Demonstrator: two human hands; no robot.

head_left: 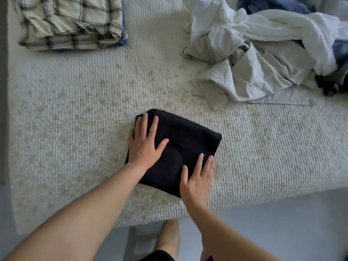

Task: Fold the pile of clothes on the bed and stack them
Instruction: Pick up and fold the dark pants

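A black garment, folded into a compact rectangle, lies on the cream textured bed cover near the front edge. My left hand presses flat on its left side with fingers spread. My right hand lies flat on its near right corner, fingers straight. A folded stack with a plaid cream shirt on top sits at the far left. The unfolded pile of white, pale grey and blue clothes is heaped at the far right.
The bed's front edge runs just below my hands, with pale floor beyond it. My legs show under the edge. The bed's left edge borders a grey strip.
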